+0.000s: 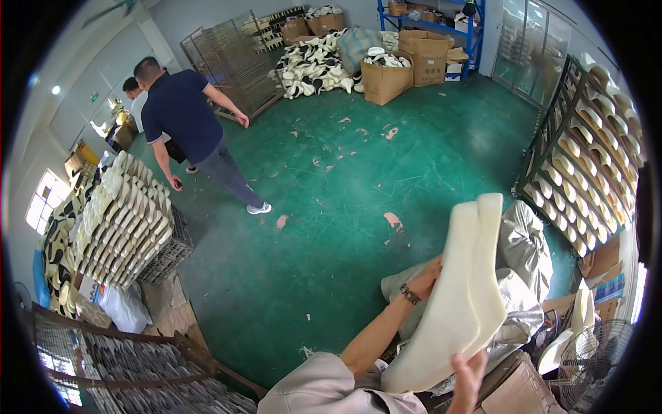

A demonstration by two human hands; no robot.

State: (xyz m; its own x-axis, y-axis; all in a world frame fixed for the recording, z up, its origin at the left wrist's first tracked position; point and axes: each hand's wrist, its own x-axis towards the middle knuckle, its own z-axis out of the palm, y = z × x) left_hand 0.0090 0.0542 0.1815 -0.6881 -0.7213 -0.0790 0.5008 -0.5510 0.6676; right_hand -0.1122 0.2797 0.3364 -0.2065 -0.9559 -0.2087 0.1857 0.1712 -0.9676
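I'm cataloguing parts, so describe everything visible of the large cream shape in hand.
The cream shape is long and smooth, like moulded foam, narrowing toward the top. A lengthwise seam line divides it; one piece or two, I cannot tell. It slants steeply, top rightward. The left hand holds its left edge; the right hand is at its lower right edge, grip unclear.

And here's the wearer, lower ctr of frame: L forearm [376, 337] bare up to approx. the elbow, L hand [426, 277] bare too. Round that wrist, a dark band [409, 294], chunky w/ segments, links or beads, can't tell which. Btm ctr, pale greyish-beige cloth [310, 386], plain, smooth on the L side, creased nr the middle; garment type unclear. R hand [469, 376], btm edge, bare, thumb and fingers visible.
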